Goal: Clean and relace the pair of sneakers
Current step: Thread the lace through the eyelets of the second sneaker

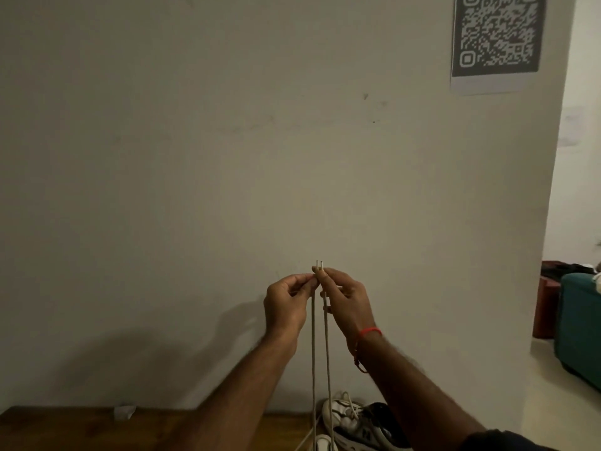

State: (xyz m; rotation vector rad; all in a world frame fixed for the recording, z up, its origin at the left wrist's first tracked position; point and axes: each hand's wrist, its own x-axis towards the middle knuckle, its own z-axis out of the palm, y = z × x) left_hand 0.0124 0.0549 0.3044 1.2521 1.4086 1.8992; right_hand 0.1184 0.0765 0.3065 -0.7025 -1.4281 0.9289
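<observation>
Plain pale wall fills most of the view, w/ a wooden surface along the bottom edge. Both hands are raised together in front of the wall, well above the surface.

Grip: left hand pinches one strand of a pale shoelace between thumb and forefinger, other fingers curled in. Right hand pinches the second strand the same way, just beside the left; fingertips of the two hands nearly touch. Two lace tips stick up side by side just above the pinch, approx. level w/ each other.

Below the grip: both strands hang down taut and close to parallel, passing between the forearms toward the surface. They run down to a white sneaker at the bottom edge, only partly in view; exact entry point cannot be told.

Right of the strands, lower: second sneaker, white w/ black parts, lies on the surface beside the first, w/ a loose lace on top.

Right wrist carries a red thread band. Dark sleeve shows at the lower right corner.

Farther out: small crumpled scrap on the surface, far left of the grip. QR-code sheet on the wall, high to the upper right. Teal sofa past the wall edge, far right.
</observation>
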